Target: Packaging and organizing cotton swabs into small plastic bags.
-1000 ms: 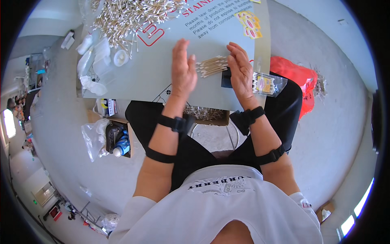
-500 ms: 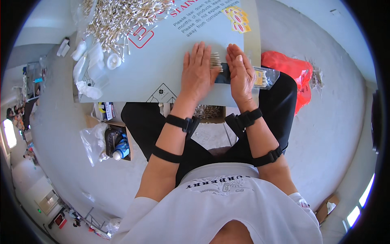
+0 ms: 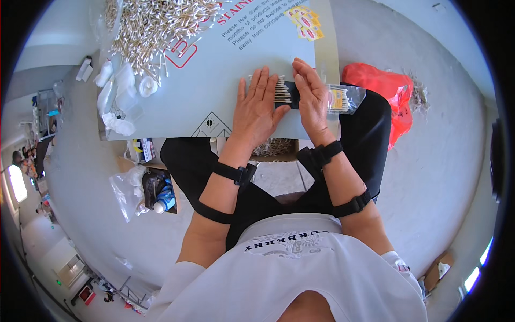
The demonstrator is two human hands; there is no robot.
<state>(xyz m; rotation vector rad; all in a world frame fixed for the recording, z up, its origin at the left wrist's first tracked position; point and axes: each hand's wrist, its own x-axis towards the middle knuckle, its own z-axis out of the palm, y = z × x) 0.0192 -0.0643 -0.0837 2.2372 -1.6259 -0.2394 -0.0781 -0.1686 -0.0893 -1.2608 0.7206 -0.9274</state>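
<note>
My left hand [image 3: 256, 104] lies flat, fingers stretched out, over a row of cotton swabs [image 3: 282, 90] on the grey board [image 3: 182, 102]. The swabs' tips stick out on the thumb side, and a few show beyond the index finger; the rest are hidden under the palm. A dark strip [image 3: 293, 94] runs beneath the swabs toward my right hand [image 3: 312, 97]. That hand stands on its edge across the strip, fingers extended and nothing visibly gripped. Just to its right lies a clear bag [image 3: 355, 99] of swabs with a yellow label [image 3: 337, 99], reaching past the board's edge.
A large heap of loose swabs [image 3: 147, 35] covers the far left. Below it are a white roll [image 3: 148, 86] and crumpled plastic [image 3: 119, 124]. Yellow labels [image 3: 304, 22] lie far right. A red bag [image 3: 383, 91] sits beyond the board; an open box [image 3: 276, 148] of swabs stands underneath.
My left hand has slid slightly left and nearer to me, uncovering more of the swab row. The right hand keeps nearly the same place. The whole view has shifted a little.
</note>
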